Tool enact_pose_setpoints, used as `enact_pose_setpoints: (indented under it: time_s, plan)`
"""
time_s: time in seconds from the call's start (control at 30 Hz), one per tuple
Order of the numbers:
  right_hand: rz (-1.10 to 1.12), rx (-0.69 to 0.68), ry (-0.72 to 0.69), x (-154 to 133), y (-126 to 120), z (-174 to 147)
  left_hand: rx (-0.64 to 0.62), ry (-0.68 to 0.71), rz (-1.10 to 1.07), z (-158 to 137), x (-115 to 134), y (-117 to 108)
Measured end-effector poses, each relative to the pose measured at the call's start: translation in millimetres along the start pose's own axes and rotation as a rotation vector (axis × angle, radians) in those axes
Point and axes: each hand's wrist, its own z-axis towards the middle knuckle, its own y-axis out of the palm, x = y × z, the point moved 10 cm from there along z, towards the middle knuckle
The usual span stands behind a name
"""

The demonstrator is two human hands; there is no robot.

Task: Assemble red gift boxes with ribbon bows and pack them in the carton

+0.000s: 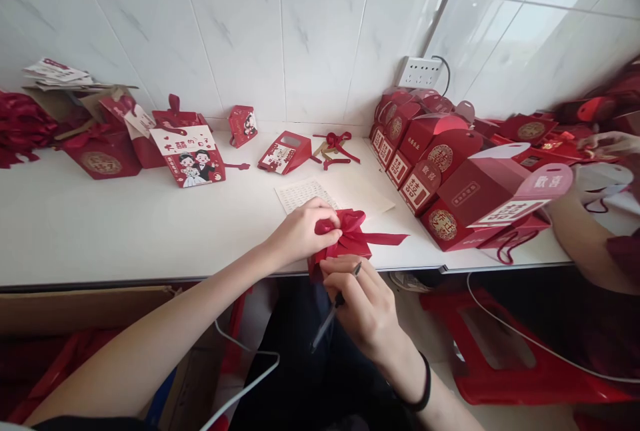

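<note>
A small red gift box (364, 251) sits at the table's front edge, tied on top with a dark red ribbon bow (354, 220). One ribbon tail stretches out to the right over the tabletop. My left hand (313, 227) pinches the bow near its knot between thumb and fingers. Just in front of the box, my right hand (363, 301) is closed with a pen (326, 325) tucked through its fingers, tip pointing down. Its thumb and forefinger meet at the ribbon on the box's near side; what they pinch there is partly hidden.
Behind the box lie a sheet of stickers (306, 195), loose ribbon pieces (336, 149) and a red-and-white box (286, 152). Stacked red boxes (440, 151) stand right; decorated bags and boxes (190, 157) stand left. A co-worker's arm (583, 231) is at far right.
</note>
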Motion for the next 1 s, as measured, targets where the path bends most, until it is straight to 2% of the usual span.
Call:
enact_pose_setpoints:
  time_s: [0.23, 0.3, 0.37, 0.43, 0.5, 0.57, 0.6, 0.67, 0.73, 0.8, 0.87, 0.93, 1.0]
  plan:
    - [0.042, -0.022, -0.057, -14.9, 15.0, 3.4, -0.009, -0.024, 0.005, -0.3, -0.8, 0.8]
    - [0.147, -0.048, -0.087, -20.1, 9.7, 7.3, -0.013, -0.019, -0.006, 0.6, -1.9, 0.7]
    - [0.232, -0.027, -0.066, -13.8, -9.4, 16.7, -0.024, -0.014, -0.022, 1.6, -3.2, 1.6]
    - [0.201, 0.059, 0.063, 16.9, -38.8, 28.9, -0.041, -0.009, -0.034, 1.7, -3.8, 3.4]
    - [0.037, 0.124, 0.282, 71.2, -64.7, 35.5, -0.044, 0.001, -0.043, 1.1, -3.1, 4.0]
    - [-0.154, 0.007, 0.415, 128.5, -66.4, 36.1, -0.040, 0.013, -0.050, 0.2, -1.9, 3.6]
    - [-0.224, -0.094, 0.420, 153.5, -58.5, 34.6, -0.037, 0.020, -0.053, -0.1, -1.3, 3.3]
    - [-0.332, -0.343, 0.328, 190.9, -29.5, 26.7, -0.042, 0.028, -0.055, 0.0, -1.1, 2.9]
    - [-0.345, -0.418, 0.274, 214.4, -11.5, 18.2, -0.057, 0.033, -0.060, 0.6, -1.7, 3.0]
    - [-0.353, -0.416, 0.237, 219.9, -3.1, 15.9, -0.070, 0.034, -0.061, 1.0, -2.7, 2.5]
    - [-0.340, -0.326, 0.251, 211.0, -9.2, 22.3, -0.071, 0.033, -0.065, 0.9, -3.4, 1.1]
    - [-0.230, -0.218, 0.351, 196.4, -22.4, 31.5, -0.065, 0.035, -0.070, 0.3, -3.3, -0.1]
    - [-0.053, -0.231, 0.485, 179.8, -24.6, 37.5, -0.061, 0.034, -0.074, -0.1, -2.9, -0.5]
